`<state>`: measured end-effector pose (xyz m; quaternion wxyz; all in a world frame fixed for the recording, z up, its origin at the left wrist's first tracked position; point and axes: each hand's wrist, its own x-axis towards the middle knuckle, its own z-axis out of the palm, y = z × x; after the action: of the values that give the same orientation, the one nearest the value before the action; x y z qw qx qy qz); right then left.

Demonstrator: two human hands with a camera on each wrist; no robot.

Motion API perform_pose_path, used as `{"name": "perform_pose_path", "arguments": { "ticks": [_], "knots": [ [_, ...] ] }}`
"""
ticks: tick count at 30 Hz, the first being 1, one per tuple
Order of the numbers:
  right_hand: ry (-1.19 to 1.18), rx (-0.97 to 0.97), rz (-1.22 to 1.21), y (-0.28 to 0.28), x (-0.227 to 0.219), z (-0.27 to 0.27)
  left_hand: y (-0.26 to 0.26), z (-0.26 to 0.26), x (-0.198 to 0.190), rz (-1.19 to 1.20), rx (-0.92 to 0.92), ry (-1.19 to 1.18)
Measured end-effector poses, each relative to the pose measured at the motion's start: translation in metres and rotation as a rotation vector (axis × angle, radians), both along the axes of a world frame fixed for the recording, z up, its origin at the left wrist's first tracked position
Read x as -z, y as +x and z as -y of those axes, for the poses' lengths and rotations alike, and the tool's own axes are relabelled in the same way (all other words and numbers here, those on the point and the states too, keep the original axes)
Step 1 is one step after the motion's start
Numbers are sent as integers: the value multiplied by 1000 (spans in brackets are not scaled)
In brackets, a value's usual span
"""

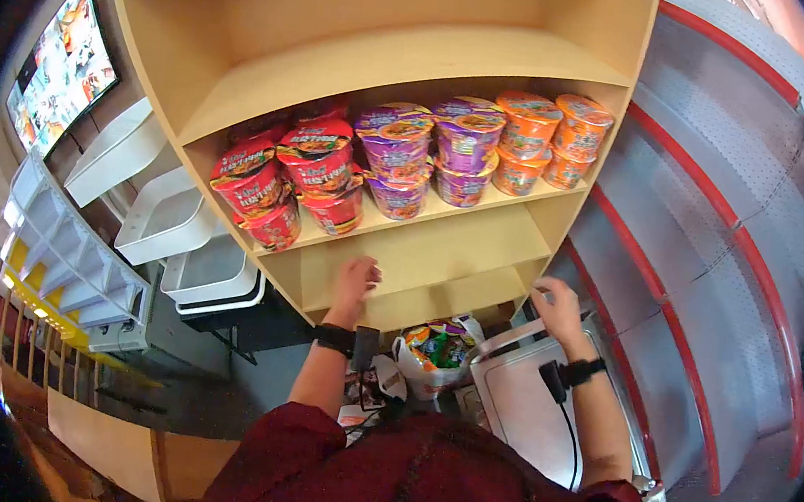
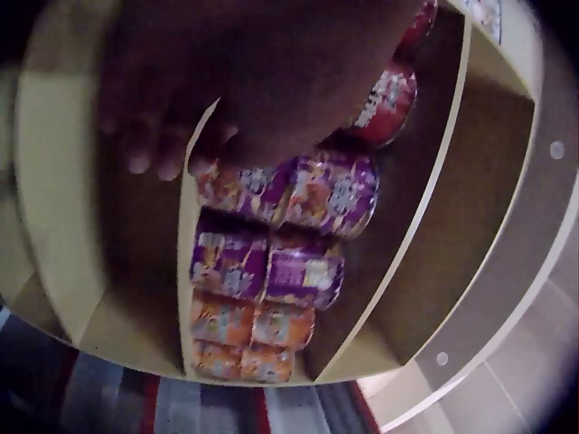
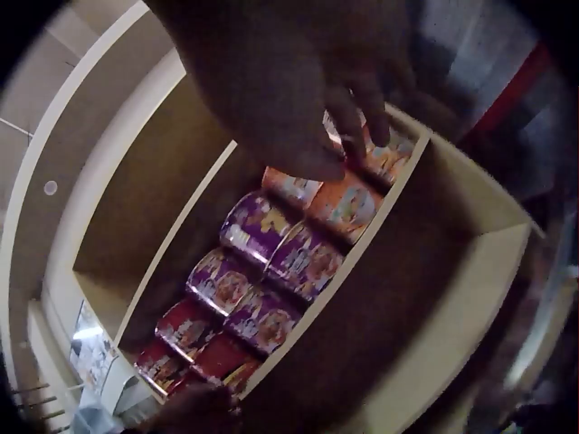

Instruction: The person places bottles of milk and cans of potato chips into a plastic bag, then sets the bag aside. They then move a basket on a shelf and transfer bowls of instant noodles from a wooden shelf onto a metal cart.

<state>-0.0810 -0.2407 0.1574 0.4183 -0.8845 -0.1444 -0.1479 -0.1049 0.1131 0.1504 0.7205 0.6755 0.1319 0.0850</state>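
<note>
Stacked instant noodle cups line the middle shelf (image 1: 403,235): red cups (image 1: 317,156) at the left, purple cups (image 1: 469,135) in the centre and orange cups (image 1: 528,126) at the right. Below the red and purple ones, my left hand (image 1: 356,285) hangs in front of the lower shelf with loosely bent fingers and nothing in them. My right hand (image 1: 558,308), also holding nothing, is by the right end of the lower shelf, fingers relaxed. In the right wrist view that hand (image 3: 271,90) overlaps some orange cups (image 3: 348,206).
Under the shelf unit stands a white bag of colourful packets (image 1: 441,350). Near my right forearm is a metal lidded box (image 1: 537,406). Grey racks with red edges (image 1: 712,202) rise at the right; white trays (image 1: 161,216) and a wall screen (image 1: 64,68) are at the left.
</note>
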Motion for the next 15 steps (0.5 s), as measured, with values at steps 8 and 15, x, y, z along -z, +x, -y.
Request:
{"name": "perform_pose_path", "arguments": {
  "ticks": [8,15],
  "knots": [
    [560,-362,-745,81,-20,-159,27,-80,-59,225,-240,-294],
    [911,-374,-738,106,-63,-226,62,-101,-54,186,-214,-173]
  ]
}}
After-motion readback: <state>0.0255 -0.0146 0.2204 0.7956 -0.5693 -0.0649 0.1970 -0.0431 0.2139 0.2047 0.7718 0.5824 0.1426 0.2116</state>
